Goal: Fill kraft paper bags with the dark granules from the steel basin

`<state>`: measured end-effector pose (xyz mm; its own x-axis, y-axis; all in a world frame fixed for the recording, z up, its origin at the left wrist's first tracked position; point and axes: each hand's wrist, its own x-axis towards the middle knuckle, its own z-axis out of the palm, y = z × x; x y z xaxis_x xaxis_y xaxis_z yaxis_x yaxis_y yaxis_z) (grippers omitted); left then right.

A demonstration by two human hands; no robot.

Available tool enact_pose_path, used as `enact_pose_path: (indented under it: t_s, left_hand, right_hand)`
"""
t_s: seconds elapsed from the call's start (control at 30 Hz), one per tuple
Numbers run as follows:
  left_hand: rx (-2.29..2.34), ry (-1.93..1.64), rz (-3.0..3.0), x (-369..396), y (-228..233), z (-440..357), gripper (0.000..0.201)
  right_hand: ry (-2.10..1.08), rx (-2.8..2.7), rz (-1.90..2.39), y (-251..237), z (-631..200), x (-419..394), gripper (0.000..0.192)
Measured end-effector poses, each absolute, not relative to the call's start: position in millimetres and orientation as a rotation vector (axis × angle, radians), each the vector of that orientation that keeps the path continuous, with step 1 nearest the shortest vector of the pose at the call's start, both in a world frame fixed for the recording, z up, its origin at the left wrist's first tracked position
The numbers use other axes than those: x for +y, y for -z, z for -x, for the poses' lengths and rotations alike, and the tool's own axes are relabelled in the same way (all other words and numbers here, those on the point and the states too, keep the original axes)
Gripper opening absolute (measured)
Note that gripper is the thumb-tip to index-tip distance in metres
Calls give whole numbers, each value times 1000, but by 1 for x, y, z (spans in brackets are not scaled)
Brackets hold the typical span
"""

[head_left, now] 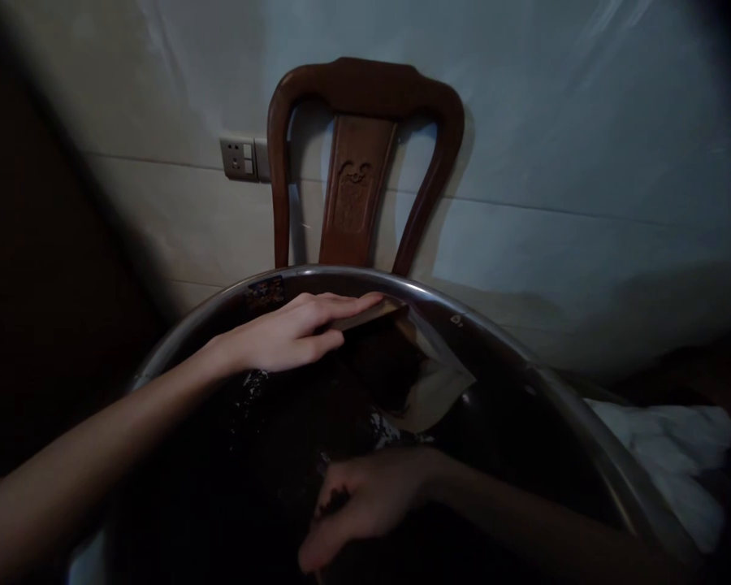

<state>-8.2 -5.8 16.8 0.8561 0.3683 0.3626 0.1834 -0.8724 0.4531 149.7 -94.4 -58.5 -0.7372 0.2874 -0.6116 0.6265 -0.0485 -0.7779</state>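
Note:
A dark cardboard-like piece with pale flaps or sides point(442, 386) lies near the far rim of a round dark tabletop point(304, 398). My left hand point(296, 329) reaches across to its far left edge. The fingers are stretched out along that edge, and the thumb is apart from them. Closer to me, my right hand point(371, 496) is curled, with its thumb pressed toward the fingers. A thin edge seems to show below the thumb, but darkness hides what it is. Pale flecks or reflections point(383, 431) show on the surface between the hands.
A shiny metal rim point(560, 390) borders the tabletop. Beyond it stands a carved wooden chair point(356, 187) against a tiled wall point(554, 162) with a socket point(240, 159). White crumpled material point(670, 447) lies outside the rim at right. A small coloured sticker point(265, 291) sits near the far-left rim.

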Motion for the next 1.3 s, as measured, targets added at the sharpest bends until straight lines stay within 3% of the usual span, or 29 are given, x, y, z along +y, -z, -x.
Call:
enact_pose_path:
  t_s: [0.2, 0.33, 0.43, 0.53, 0.6, 0.73, 0.9, 0.97, 1.1, 1.3]
  left_hand:
    - [416, -615, -2606, -8, -19, 8, 55]
    - [369, -635, -2605, -8, -18, 7, 56]
    - [394, -637, -2613, -8, -17, 7, 54]
    - [354, -660, -2601, -8, -17, 6, 53]
    - [331, -655, -2593, -8, -17, 6, 52]
    - [375, -642, -2600, -8, -17, 5, 53]
    - [418, -641, -2601, -6, -15, 6, 56]
    - [423, -640, -2605, -6, -14, 7, 56]
    - [406, -629, -2606, -5, -15, 7, 57]
    - [374, -634, -2597, -7, -17, 6, 57]
  right_hand:
    - [2123, 1947, -807, 8, -169, -101, 34]
    - [2005, 2338, -1411, -33, -194, -93, 35]
    - [1415, 2878, -1824, -33, -201, -76, 37]
    - [408, 3278, -1774, -11, -197, -62, 33]
    - [176, 3312, -1672, -1, -194, -61, 33]
    - [412, 3437, -1626, -18, -187, -85, 19]
    - [1248, 2823, -1113, -27, -174, -119, 19]
    - [1249, 2503, -978, -1, -172, -118, 24]
    - [863, 2184, -1219, 68, -178, -96, 37]
    - [1042, 1976, -1070, 106, -172, -87, 38]
